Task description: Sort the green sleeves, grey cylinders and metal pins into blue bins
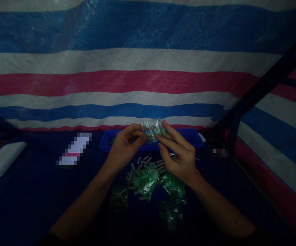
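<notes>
Between both hands, above the table, is a small clear plastic bag point(153, 127) with greenish pieces inside. My left hand point(128, 143) pinches its left side between thumb and fingers. The fingers of my right hand point(180, 153) grip the right side. Below the hands lies a heap of green-tinted plastic bags point(146, 181) mixed with short pale grey cylinders point(160, 164). More green bags point(173, 186) sit under my right hand. Closer to me are one bag point(119, 197) on the left and another bag point(171, 216) on the right, dim in the low light.
Behind the hands stands a shallow blue tray point(107, 140). A white object point(4, 160) lies at far left, near a blurred-out pale sheet point(74, 149). Striped sheeting point(137, 82) hangs at the back, and a dark slanted bar point(260, 85) crosses the right side.
</notes>
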A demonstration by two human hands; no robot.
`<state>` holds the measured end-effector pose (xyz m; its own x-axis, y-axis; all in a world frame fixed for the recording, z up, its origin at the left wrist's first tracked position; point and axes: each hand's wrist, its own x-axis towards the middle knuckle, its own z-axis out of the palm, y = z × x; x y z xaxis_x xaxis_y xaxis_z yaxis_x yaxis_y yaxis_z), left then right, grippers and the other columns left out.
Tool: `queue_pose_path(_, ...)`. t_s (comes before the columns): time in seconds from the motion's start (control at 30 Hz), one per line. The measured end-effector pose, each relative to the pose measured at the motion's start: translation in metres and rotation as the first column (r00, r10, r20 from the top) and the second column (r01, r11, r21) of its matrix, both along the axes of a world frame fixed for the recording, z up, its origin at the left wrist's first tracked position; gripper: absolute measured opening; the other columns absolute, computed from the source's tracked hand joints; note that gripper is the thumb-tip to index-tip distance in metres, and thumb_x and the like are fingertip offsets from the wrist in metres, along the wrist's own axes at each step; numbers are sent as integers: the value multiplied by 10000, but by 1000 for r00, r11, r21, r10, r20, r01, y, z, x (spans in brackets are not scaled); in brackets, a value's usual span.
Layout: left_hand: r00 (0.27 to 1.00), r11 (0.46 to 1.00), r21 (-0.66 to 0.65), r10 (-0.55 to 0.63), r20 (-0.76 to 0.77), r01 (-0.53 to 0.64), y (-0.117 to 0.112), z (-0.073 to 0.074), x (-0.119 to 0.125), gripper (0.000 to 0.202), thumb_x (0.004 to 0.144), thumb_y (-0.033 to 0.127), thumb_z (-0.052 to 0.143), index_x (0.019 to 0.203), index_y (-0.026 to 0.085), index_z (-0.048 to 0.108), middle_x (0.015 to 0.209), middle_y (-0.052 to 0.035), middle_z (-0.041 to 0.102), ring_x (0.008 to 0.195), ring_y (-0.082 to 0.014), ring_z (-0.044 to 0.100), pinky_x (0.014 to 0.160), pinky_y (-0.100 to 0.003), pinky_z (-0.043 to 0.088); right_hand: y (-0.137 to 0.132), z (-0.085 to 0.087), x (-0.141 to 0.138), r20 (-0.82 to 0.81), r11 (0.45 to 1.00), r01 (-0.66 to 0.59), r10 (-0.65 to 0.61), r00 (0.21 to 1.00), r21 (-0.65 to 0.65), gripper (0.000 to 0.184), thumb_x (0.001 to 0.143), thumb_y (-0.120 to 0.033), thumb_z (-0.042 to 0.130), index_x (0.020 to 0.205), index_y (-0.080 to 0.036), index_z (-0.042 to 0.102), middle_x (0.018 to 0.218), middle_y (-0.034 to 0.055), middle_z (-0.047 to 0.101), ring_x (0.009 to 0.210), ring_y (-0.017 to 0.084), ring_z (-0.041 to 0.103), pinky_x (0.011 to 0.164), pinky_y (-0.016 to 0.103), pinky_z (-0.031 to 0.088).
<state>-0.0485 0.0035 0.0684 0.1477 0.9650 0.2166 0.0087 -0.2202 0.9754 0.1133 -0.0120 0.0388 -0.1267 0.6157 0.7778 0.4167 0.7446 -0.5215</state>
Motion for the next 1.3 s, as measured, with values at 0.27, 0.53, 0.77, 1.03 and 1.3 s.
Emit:
queue_pose_path(0.27, 992, 990, 138, 33, -120, -16, -2, 2, -4, 101, 730, 204, 599, 820, 166, 572, 697, 7, 642, 667, -119, 594, 653, -238, 449, 8, 16, 5, -512, 834, -329, 66, 857, -443, 222, 733, -243, 604, 947, -228, 548, 715, -24, 604, 562, 104, 573, 553, 262, 488)
queue_pose_path(0.53, 961, 983, 170, -21, -276, 70, -2, 7, -14, 97, 791, 252, 547, 779, 164, 587, 724, -6, 634, 654, -118, 574, 610, -232, 430, 4, 20, 5, -415, 821, -296, 79, 906, -489, 124, 738, -258, 592, 850, -209, 613, 643, -21, 593, 569, 109, 547, 540, 258, 454)
queue_pose_path(0.77, 952, 980, 184, -16, -305, 76, 3, 5, -15, 149, 820, 253, 500, 726, 156, 560, 668, 15, 556, 636, -105, 520, 601, -218, 403, 2, 18, 7, -364, 821, -369, 214, 906, -435, 225, 747, -200, 565, 969, -229, 574, 727, -10, 578, 655, 130, 554, 617, 288, 467)
queue_pose_path(1.03, 942, 977, 214, 79, -327, -8, 5, 4, -16, 176, 823, 233, 463, 672, 155, 507, 619, 29, 476, 589, -95, 453, 555, -210, 358, 6, 15, 9, -206, 781, -402, 345, 916, -479, 193, 785, -226, 547, 978, -223, 566, 742, -11, 544, 692, 131, 515, 639, 286, 427)
queue_pose_path(1.3, 888, 975, 217, 62, -456, 44, 7, 5, -13, 191, 816, 287, 486, 697, 155, 554, 644, 16, 529, 596, -109, 469, 561, -232, 361, 14, 13, 11, -137, 830, -238, 195, 971, -505, 65, 781, -247, 564, 812, -196, 587, 644, -34, 535, 588, 100, 500, 542, 244, 398)
